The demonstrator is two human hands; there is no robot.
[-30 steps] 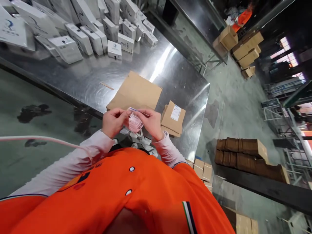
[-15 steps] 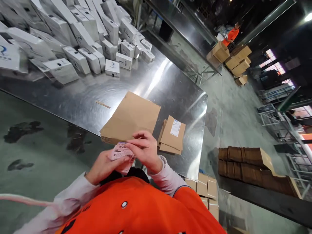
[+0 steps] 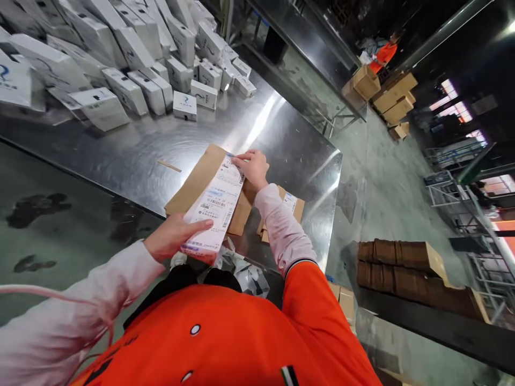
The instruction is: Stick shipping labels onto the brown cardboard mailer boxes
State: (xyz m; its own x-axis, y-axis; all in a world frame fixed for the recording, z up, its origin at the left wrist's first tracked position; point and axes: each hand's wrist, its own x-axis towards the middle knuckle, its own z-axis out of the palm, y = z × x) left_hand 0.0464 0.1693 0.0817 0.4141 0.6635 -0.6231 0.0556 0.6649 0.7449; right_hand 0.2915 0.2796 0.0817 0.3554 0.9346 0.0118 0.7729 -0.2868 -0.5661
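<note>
A long strip of printed shipping labels stretches between my two hands, over a stack of flat brown cardboard mailers at the table's near edge. My left hand grips the near end of the strip, thumb on top. At the far end, my right hand pinches the strip's corner between thumb and fingers. Beside the stack, partly behind my right sleeve, lies a smaller pile of cardboard mailers with a white label on the top one.
Many white boxes are heaped across the far left of the metal table. A thin cardboard scrap lies left of the stack. Brown cartons stand at right. A co-worker in orange is far off.
My right hand has moved up and away from my left, and the label bundle between them is now drawn out into a long strip over the stack.
</note>
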